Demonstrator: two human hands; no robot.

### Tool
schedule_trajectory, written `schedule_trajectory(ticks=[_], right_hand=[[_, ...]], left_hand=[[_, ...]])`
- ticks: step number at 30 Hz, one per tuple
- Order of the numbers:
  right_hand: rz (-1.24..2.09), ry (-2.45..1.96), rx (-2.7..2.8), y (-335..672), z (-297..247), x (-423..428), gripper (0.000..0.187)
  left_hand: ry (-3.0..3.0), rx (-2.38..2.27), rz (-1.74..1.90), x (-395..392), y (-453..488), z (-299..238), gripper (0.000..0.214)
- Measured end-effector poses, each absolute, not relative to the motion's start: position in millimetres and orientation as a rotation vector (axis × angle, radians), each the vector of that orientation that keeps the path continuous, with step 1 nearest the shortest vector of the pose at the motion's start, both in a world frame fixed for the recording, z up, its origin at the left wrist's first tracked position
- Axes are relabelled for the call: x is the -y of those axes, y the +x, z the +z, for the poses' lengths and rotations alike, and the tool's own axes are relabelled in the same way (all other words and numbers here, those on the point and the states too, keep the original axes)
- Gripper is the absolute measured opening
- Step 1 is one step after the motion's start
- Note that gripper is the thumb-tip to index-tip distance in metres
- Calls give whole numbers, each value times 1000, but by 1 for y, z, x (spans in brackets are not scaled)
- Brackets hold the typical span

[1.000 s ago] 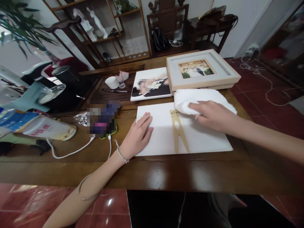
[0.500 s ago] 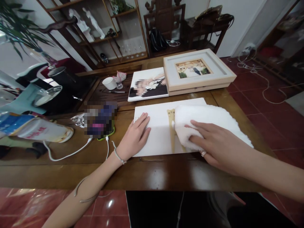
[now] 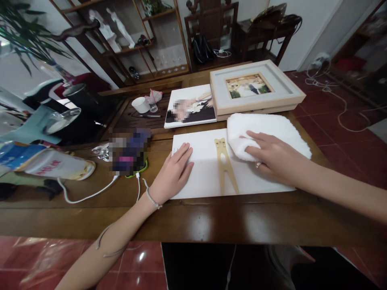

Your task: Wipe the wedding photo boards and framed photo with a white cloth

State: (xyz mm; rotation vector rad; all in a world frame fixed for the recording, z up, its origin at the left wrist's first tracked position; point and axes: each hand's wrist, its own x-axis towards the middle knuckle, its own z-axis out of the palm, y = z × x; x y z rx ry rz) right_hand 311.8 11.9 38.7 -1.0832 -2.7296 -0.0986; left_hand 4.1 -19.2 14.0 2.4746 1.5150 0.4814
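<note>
A white board point(image 3: 205, 177), face down with a tan stand strip point(image 3: 224, 166) on its back, lies on the wooden table point(image 3: 193, 221). My left hand point(image 3: 173, 173) rests flat and open on the board's left part. My right hand point(image 3: 272, 155) presses a white towel point(image 3: 272, 129) onto the board's right side, with its fingers stretched over the cloth.
A framed photo point(image 3: 255, 86) and a canvas print point(image 3: 191, 105) lie behind the board. A phone on a white cable point(image 3: 90, 195), a lying bottle point(image 3: 45, 163), a white cup point(image 3: 140, 104) and a tea tray sit to the left. Shelves and chairs stand beyond.
My right hand slid the towel towards me over the board, then back away to the far right part. My left hand has stayed in place.
</note>
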Motion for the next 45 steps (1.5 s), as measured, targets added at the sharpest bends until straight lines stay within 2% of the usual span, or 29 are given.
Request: schedule_trajectory(ticks=[3,7,15,25,32,39,42,45], right_hand=[[-109,-986,2779,308,37,6,31],[-113,-943,2789,304,36,23,39],[-135,-961,2821,299,41,21,36],[-200,-960,2826,290,40,31,41],[-131,-906,2804,300,43,4,32],[-91,-858,2714,309,39,-28,31],[-71,-809,2732,306,34,-14,27],[-59,-767,2710,305,25,15,31]], left_hand=[[2482,-1524,467,20,4,14,44],[2507,-1530,401,20,4,15,45],[2520,-1518,388,19,3,15,45],[2532,-1550,314,19,4,17,46],[2537,-1554,312,19,4,16,46],[2550,-1540,340,19,3,15,45],[2553,-1538,333,19,3,15,45],[2555,-1539,329,19,3,15,46]])
